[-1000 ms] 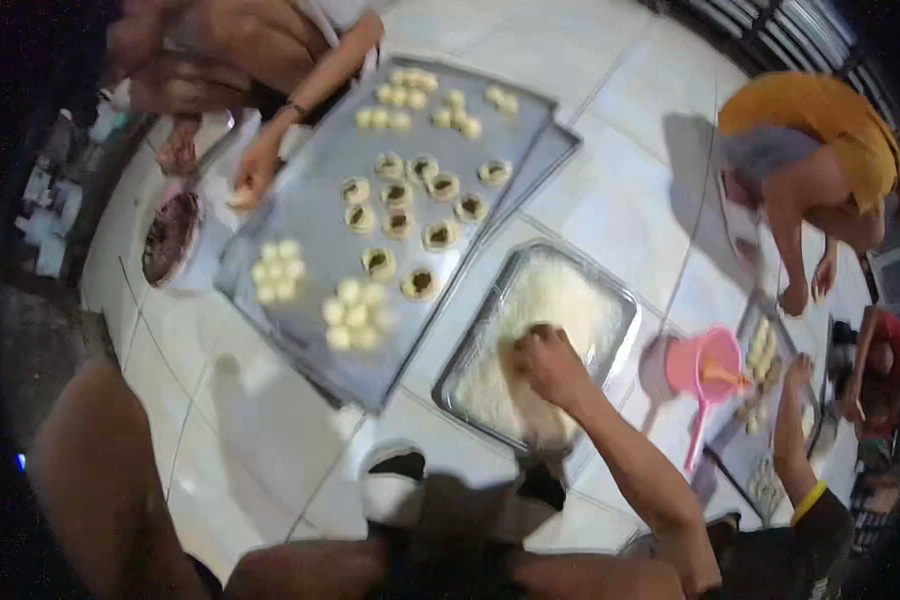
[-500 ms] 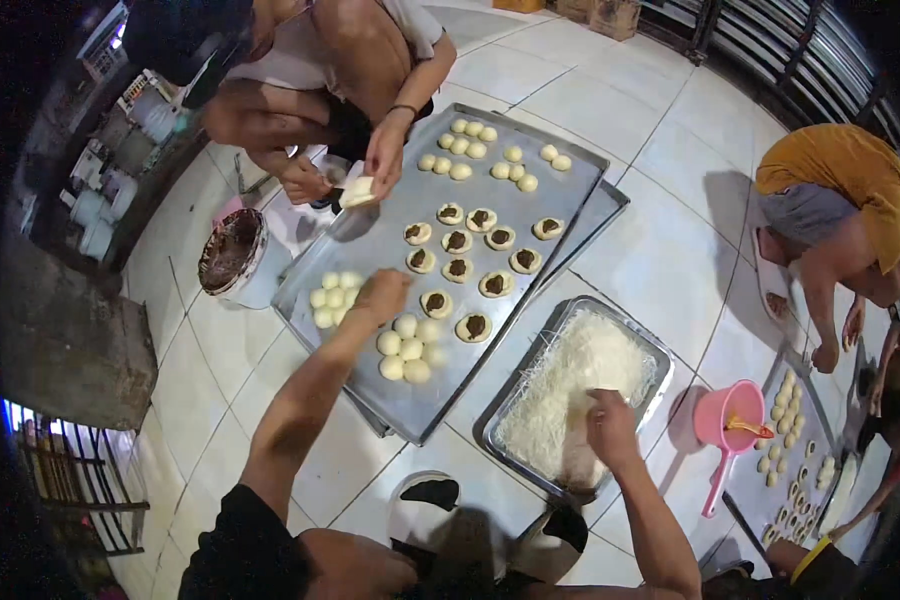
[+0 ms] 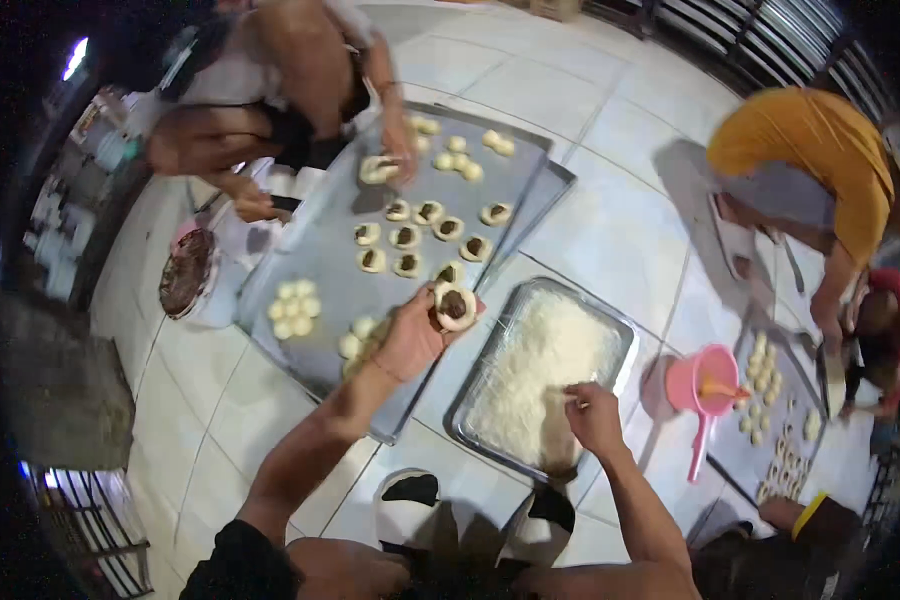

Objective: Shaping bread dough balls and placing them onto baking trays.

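Observation:
In my left hand (image 3: 416, 338) is a flattened dough round (image 3: 456, 306) with a dab of brown filling (image 3: 454, 303) in its middle, held over the edge of the large metal tray (image 3: 330, 220). My right hand (image 3: 596, 420) hovers at the right side of a smaller metal tray full of pale shreds (image 3: 530, 365) that look like grated cheese. Its fingers are pinched together; whether they hold any shreds is hidden. Several filled dough rounds (image 3: 447, 229) lie on the large tray. Dough balls (image 3: 294, 308) sit at its left, others partly behind my left wrist.
Across the tray a squatting co-worker holds a dough piece (image 3: 378, 170) and a dark-bladed tool. A brown-smeared tub (image 3: 188, 275) stands at left. A pink dipper (image 3: 701, 380) stands right of the shreds, near another dough tray (image 3: 745, 440) and a person in yellow (image 3: 810, 160).
My left hand has moved right and toward me, and now holds up a filled dough round. My right hand stays over the shreds. The co-worker's hand has moved over the tray with the dough.

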Available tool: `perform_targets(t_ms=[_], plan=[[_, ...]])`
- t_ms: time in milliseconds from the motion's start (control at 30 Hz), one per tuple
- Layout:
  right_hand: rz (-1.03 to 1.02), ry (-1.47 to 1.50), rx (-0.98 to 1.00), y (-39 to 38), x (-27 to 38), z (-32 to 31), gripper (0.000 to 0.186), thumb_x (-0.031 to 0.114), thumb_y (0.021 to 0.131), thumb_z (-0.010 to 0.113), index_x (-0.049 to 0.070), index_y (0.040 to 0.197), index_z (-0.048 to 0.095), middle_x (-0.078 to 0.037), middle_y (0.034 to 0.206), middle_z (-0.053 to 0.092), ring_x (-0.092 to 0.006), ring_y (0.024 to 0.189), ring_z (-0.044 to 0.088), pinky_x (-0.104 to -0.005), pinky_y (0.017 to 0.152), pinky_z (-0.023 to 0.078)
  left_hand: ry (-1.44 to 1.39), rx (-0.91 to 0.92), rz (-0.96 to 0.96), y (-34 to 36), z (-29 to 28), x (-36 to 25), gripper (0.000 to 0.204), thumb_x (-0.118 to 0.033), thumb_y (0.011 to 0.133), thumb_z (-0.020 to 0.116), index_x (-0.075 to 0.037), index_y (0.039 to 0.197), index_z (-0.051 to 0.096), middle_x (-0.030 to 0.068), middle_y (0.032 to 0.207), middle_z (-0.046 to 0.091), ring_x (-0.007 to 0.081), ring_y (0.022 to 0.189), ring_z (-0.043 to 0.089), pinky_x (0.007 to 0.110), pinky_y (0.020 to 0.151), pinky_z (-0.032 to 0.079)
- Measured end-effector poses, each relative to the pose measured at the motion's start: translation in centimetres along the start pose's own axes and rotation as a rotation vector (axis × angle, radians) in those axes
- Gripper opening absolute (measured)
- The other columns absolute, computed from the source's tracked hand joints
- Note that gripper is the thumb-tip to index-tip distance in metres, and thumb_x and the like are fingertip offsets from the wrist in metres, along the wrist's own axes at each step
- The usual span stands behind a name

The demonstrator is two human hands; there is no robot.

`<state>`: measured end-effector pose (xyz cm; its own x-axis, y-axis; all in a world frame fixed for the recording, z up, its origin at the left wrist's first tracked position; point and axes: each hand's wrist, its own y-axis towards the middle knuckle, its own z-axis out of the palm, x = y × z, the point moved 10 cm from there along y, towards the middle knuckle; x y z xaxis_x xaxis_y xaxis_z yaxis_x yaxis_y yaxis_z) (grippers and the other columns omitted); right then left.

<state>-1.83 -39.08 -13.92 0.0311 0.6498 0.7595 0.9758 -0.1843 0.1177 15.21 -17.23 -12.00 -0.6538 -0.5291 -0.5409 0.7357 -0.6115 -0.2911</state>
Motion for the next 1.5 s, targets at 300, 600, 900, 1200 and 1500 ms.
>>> perform_targets(t_ms=[300, 600, 900, 1200, 1500], plan=[[0.196, 0.100, 0.087, 2.0, 2.4, -0.3, 0.025, 0.005, 0.076, 0.062, -0.006, 0.099, 0.066, -0.016, 0.088, 0.066, -0.0232, 0.067, 0.059, -0.0307, 0.059, 0.048, -0.116, -0.194, -0.431, -1.4, -0.4, 14.9, 0.040, -0.023, 0.099, 0.042, 0.003, 0.129, 0.044, 0.0184, 0.118, 0.059, 0.0273, 0.109, 0.059, 0.033, 0.095, 0.048], [0.087, -0.030, -0.054, 2.3, 8.3, 0.0, 0.028, 0.000, 0.079, 0.062, -0.005, 0.106, 0.063, -0.016, 0.100, 0.061, -0.0252, 0.078, 0.058, -0.0313, 0.072, 0.049, 0.346, -0.029, -0.170, -1.2, 1.6, 15.7, 0.033, -0.010, 0.096, 0.048, 0.000, 0.128, 0.047, 0.0119, 0.113, 0.060, 0.0190, 0.106, 0.059, 0.027, 0.088, 0.049], [0.298, 0.770, 0.102, 0.4, 3.0, 1.0, 0.030, -0.005, 0.079, 0.066, -0.001, 0.109, 0.063, -0.013, 0.103, 0.060, -0.0216, 0.085, 0.059, -0.0286, 0.077, 0.050, 0.478, 0.090, -0.339, -2.1, 5.5, 12.4, 0.045, 0.001, 0.090, 0.051, -0.004, 0.134, 0.046, 0.0123, 0.117, 0.059, 0.0150, 0.092, 0.062, 0.025, 0.070, 0.053], [-0.295, 0.080, -0.164, 2.4, 12.5, -3.7, 0.012, -0.003, 0.082, 0.068, -0.003, 0.093, 0.065, -0.010, 0.105, 0.057, -0.0169, 0.084, 0.059, -0.0241, 0.072, 0.050, 1.470, 0.248, 0.434, -3.8, 12.1, 7.4, 0.045, 0.000, 0.084, 0.054, -0.002, 0.129, 0.057, 0.0171, 0.125, 0.058, 0.0219, 0.094, 0.064, 0.028, 0.079, 0.052], [-0.059, 0.184, -0.179, 2.3, 12.5, -5.8, 0.006, -0.002, 0.085, 0.064, -0.004, 0.090, 0.065, -0.010, 0.097, 0.060, -0.0166, 0.078, 0.060, -0.0237, 0.064, 0.053, 1.333, 0.142, 0.238, -3.6, 11.8, 6.0, 0.057, -0.001, 0.083, 0.059, 0.001, 0.138, 0.043, 0.0179, 0.132, 0.053, 0.0234, 0.106, 0.061, 0.029, 0.086, 0.050]])
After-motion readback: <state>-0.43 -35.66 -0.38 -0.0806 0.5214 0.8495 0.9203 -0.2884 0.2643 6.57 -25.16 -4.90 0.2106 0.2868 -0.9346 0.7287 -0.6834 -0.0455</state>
